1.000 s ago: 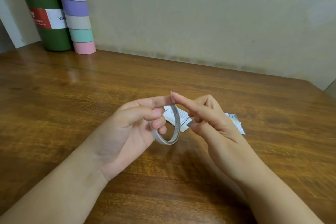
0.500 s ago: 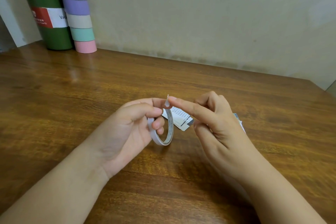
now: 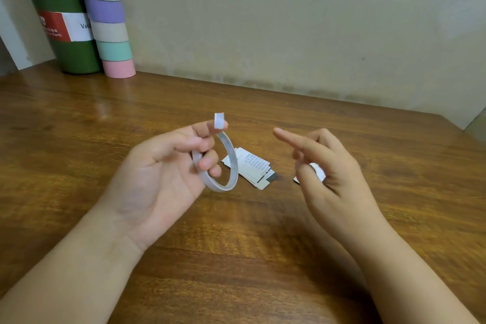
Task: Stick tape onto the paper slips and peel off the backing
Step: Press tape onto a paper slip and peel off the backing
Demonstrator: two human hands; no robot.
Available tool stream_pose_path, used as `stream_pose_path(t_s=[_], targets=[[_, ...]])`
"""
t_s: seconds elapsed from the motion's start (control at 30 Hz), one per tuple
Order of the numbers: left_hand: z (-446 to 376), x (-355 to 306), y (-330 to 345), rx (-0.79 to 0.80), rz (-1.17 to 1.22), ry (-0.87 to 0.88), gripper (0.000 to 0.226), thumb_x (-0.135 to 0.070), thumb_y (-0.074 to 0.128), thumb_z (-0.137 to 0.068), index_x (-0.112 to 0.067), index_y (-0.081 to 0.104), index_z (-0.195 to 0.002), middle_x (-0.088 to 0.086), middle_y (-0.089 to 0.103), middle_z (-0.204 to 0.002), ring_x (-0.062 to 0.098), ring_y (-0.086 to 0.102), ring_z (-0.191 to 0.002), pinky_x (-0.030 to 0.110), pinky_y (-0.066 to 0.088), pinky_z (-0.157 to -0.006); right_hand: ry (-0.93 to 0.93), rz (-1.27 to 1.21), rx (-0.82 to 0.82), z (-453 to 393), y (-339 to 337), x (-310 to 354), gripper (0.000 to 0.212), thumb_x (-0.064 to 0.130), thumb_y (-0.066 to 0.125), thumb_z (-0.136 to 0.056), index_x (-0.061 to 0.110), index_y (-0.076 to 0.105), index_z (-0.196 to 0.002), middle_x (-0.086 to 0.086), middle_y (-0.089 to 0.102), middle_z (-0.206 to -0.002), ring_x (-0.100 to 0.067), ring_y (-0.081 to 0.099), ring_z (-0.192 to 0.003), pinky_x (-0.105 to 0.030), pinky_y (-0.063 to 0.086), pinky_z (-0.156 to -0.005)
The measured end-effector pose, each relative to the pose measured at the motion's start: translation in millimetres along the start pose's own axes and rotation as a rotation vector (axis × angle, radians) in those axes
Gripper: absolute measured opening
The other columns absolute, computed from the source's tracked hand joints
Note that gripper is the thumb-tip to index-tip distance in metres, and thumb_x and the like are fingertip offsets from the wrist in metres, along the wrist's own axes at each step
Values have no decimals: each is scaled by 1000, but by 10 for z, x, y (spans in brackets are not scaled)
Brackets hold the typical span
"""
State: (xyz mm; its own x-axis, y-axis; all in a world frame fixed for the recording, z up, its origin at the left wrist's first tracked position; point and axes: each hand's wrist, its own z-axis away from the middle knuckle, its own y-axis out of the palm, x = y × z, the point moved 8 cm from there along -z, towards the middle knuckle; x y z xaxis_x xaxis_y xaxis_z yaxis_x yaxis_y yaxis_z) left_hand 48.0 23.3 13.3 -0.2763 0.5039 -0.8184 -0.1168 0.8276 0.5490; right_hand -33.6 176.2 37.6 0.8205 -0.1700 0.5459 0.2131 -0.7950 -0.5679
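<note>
One thin white ring-shaped roll of tape (image 3: 226,166) hangs up off the wood, threaded over the curled middle fingers of the left hand (image 3: 163,176), and a short white free end of tape (image 3: 219,121) stands up right at the tip of that hand's forefinger, stuck or pinched there against the thumb. Across the gap, well apart from it, the right hand (image 3: 331,173) hovers with its forefinger stretched toward the roll and the other fingers loosely bent; a small white scrap (image 3: 317,169) peeps out beneath those bent fingers, though whether they pinch it or it lies on the wood below is hard to tell. Just beyond the left fingertips, between the two hands, a small stack of white printed paper slips (image 3: 253,167) lies on the brown wooden table (image 3: 263,258); their print is too fine to read. Far past the left knuckles, by the wall, a dark green bottle (image 3: 63,34) carries a red-and-white label reading "Vac…" and "Earth", touching a tall tube banded in teal, beige, purple and pink (image 3: 107,21).
</note>
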Motion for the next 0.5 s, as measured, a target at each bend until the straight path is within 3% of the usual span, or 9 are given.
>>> stream_pose_path(t_s=[0.1, 0.27, 0.4, 0.5], targets=[[16, 27, 22, -62, -210, 12, 38, -7, 60, -63, -8, 74, -98, -2, 44, -66, 9, 40, -58, 28, 34, -66, 15, 5, -85, -5, -67, 3, 31, 14, 51, -87, 30, 66, -110, 15, 50, -80, -9, 54, -81, -12, 43, -75], [78, 89, 139, -83, -558, 10, 42, -18, 56, -65, -35, 72, -99, -18, 52, -63, -5, 50, -65, 22, 35, -76, -92, 44, -119, 15, -20, 237, 9, 12, 64, -83, 18, 68, -90, 10, 52, -74, -4, 51, -71, -9, 38, -68], [85, 151, 208, -18, -782, 45, 43, -22, 57, -69, -45, 68, -103, -17, 39, -71, 4, 43, -70, 13, 38, -74, -109, 70, -145, 25, -13, 260, 4, 14, 67, -82, 16, 68, -85, 9, 53, -74, -3, 50, -69, -12, 40, -64], [98, 191, 256, 26, -901, 78, 44, -22, 57, -70, -43, 67, -107, -17, 37, -74, 2, 42, -69, 8, 37, -71, -95, 109, -158, 25, -5, 223, 3, 17, 66, -81, 17, 69, -83, 16, 49, -74, 0, 50, -68, -12, 41, -62]])
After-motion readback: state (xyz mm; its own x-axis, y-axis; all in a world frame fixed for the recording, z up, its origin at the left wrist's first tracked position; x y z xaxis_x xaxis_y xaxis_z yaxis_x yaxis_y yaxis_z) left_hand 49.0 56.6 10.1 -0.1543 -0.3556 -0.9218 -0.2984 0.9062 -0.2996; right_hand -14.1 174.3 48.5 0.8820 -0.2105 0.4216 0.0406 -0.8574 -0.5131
